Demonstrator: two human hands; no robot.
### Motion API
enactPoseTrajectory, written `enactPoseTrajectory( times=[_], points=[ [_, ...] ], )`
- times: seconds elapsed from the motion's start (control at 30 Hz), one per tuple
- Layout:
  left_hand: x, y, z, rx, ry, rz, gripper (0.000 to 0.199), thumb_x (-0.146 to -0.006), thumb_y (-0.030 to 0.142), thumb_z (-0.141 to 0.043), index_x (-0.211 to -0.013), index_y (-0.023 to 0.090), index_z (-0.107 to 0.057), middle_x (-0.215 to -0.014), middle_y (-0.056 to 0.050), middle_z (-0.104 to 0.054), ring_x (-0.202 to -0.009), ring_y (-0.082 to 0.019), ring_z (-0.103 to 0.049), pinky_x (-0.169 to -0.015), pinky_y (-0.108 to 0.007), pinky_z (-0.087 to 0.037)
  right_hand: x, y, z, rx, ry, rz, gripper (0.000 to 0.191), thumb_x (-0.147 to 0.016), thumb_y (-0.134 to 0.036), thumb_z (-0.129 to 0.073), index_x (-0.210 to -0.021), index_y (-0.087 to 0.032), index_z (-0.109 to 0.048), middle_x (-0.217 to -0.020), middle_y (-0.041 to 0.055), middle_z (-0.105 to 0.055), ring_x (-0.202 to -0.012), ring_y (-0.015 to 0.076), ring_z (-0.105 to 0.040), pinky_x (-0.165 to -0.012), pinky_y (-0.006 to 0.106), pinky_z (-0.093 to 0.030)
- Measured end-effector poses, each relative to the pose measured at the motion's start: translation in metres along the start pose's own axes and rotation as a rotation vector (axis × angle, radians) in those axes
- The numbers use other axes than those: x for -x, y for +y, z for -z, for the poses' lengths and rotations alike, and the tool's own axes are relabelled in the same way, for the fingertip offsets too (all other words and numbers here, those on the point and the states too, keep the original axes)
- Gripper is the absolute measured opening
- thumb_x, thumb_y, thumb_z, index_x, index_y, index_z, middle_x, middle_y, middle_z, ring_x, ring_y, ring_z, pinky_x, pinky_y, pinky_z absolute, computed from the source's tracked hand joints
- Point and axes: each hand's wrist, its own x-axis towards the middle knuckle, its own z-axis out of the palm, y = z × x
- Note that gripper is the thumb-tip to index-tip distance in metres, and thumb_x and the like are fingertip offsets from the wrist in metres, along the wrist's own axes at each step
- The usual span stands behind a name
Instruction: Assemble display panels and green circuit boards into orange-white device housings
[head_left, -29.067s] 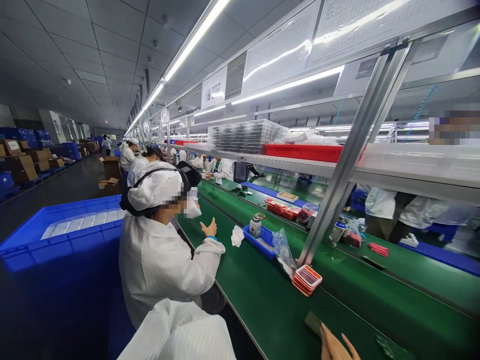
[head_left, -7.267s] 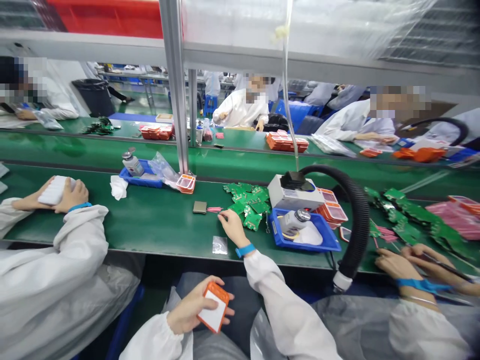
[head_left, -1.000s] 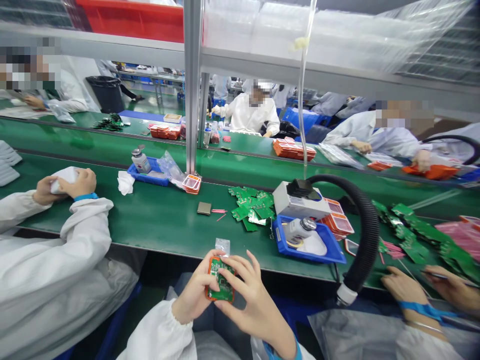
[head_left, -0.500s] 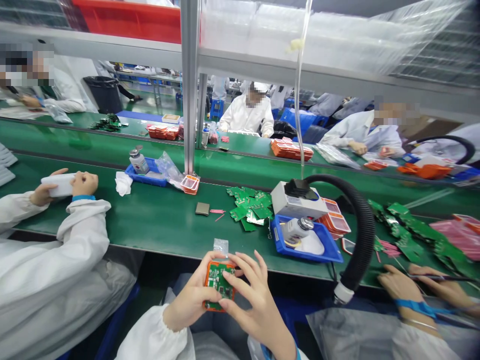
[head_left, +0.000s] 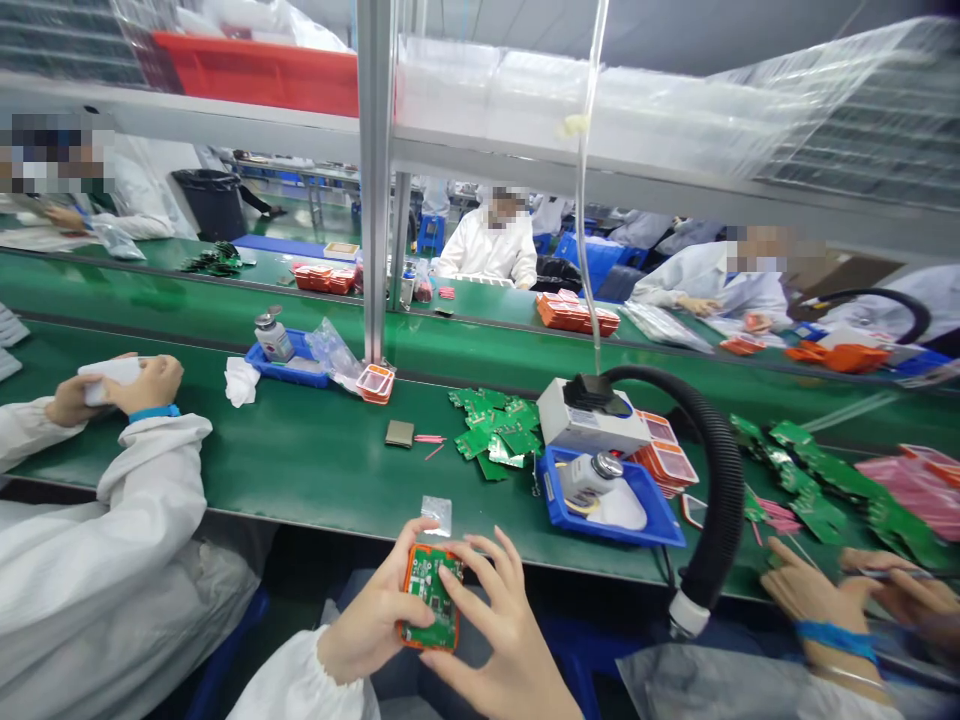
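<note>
A green circuit board (head_left: 433, 590) sits in a shallow orange frame (head_left: 430, 644), just off the near edge of the bench. My left hand (head_left: 375, 610) is closed around its left side, thumb lying across the board's face. From the right, my right hand (head_left: 499, 625) grips it too: the index finger presses the upper part and the thumb meets the lower edge, with the other fingers raised. Beyond the board, a small clear plastic bag (head_left: 436, 515) lies at the bench edge.
Loose green circuit boards (head_left: 495, 430) are piled on the bench (head_left: 315, 470). A blue tray (head_left: 611, 530) holds a dispenser bottle (head_left: 591, 478). A black flexible hose (head_left: 724, 480) arches at right, near a co-worker's hands (head_left: 817, 590). Another co-worker's hands (head_left: 142, 385) hold a white object at left.
My view has tilted slightly upward, so the bench sits lower in the picture. Both hands keep hold of the circuit board; my left thumb has shifted slightly over its face.
</note>
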Motion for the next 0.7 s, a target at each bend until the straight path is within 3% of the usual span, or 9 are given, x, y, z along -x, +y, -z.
enactPoseTrajectory(
  times=[0.2,0.33,0.5,0.6,0.7],
  points=[
    [-0.015,-0.006,0.003,-0.038,-0.005,-0.011,0.08,-0.055,0.001,-0.065,-0.125,0.029,-0.038,-0.104,-0.003,-0.063,-0.084,-0.015,-0.063,-0.068,-0.025,-0.048,-0.001,0.017,-0.005,-0.031,0.095,0.019,0.054,-0.073,-0.031,-0.071,-0.122,-0.023,-0.05,-0.124,0.0104,-0.056,-0.114,0.0289,-0.051,-0.105,0.061,-0.032],
    [-0.03,-0.013,0.019,-0.192,-0.037,-0.11,0.071,-0.073,0.027,-0.075,-0.132,0.032,-0.035,-0.118,-0.007,-0.06,-0.104,-0.021,-0.061,-0.081,-0.03,-0.048,0.001,0.032,-0.012,-0.003,0.175,-0.003,0.048,-0.073,-0.028,-0.069,-0.118,-0.023,-0.053,-0.121,0.0109,-0.057,-0.112,0.0285,-0.053,-0.102,0.061,-0.036],
    [-0.063,-0.018,0.045,-0.471,0.055,-0.213,0.049,-0.081,0.053,-0.061,-0.119,0.026,-0.047,-0.12,-0.011,-0.061,-0.104,-0.025,-0.063,-0.086,-0.035,-0.048,-0.003,0.066,-0.017,0.099,0.203,-0.03,0.038,-0.076,-0.027,-0.069,-0.111,-0.022,-0.056,-0.119,0.0124,-0.06,-0.107,0.0282,-0.055,-0.095,0.061,-0.042],
    [-0.084,-0.012,0.041,-0.734,0.088,-0.305,0.04,-0.087,0.053,-0.053,-0.112,0.022,-0.054,-0.112,-0.01,-0.065,-0.105,-0.025,-0.061,-0.093,-0.036,-0.044,-0.019,0.092,-0.011,0.211,0.252,-0.021,0.031,-0.077,-0.027,-0.07,-0.105,-0.022,-0.059,-0.117,0.0123,-0.062,-0.105,0.0273,-0.055,-0.096,0.06,-0.041],
    [-0.106,-0.005,0.024,-0.906,0.013,-0.366,0.033,-0.092,0.045,-0.047,-0.107,0.02,-0.061,-0.105,-0.008,-0.067,-0.103,-0.023,-0.059,-0.095,-0.036,-0.041,-0.048,0.12,0.0,0.279,0.3,-0.001,0.028,-0.076,-0.029,-0.072,-0.102,-0.022,-0.062,-0.117,0.0116,-0.063,-0.102,0.0267,-0.055,-0.098,0.06,-0.04]
  ],
)
